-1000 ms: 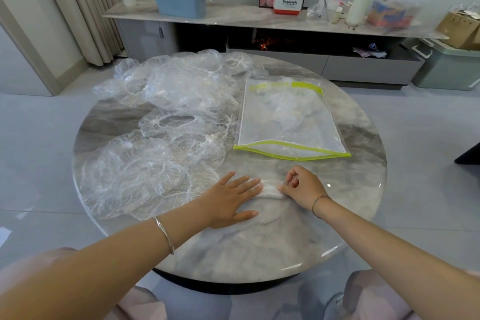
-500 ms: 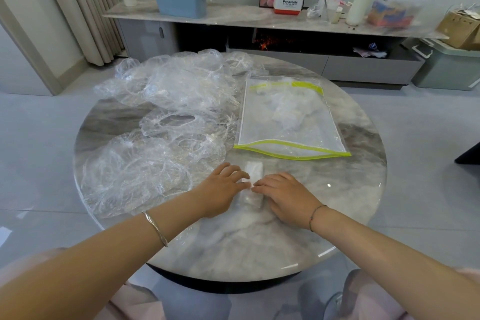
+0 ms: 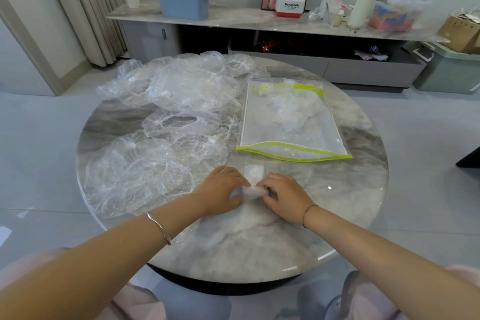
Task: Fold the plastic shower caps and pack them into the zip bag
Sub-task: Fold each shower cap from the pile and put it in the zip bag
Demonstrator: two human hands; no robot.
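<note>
Clear plastic throughout, head view only. Folding one shower cap (image 3: 254,180) down to a small packet at the near middle of the table (image 3: 259,247), just short of the zip bag (image 3: 291,125). Pinching the packet's left edge with the left hand (image 3: 220,189), fingers curled in. Pinching its right edge with the right hand (image 3: 284,193), fingers likewise curled onto the plastic. Seemingly pressing it down on the marble, not lifting.

Leaving a heap of unfolded caps (image 3: 168,117) spread over the left half, reaching the bag's left edge. Showing some crumpled plastic inside the bag. Lying flat, green zip strip at the far end; open or sealed, not possible to tell.

Judging the step: finishing the last fold. Needing next: holding the packet squeezed against springing open, carrying it round to the far end, freeing one hand for parting the mouth.
</note>
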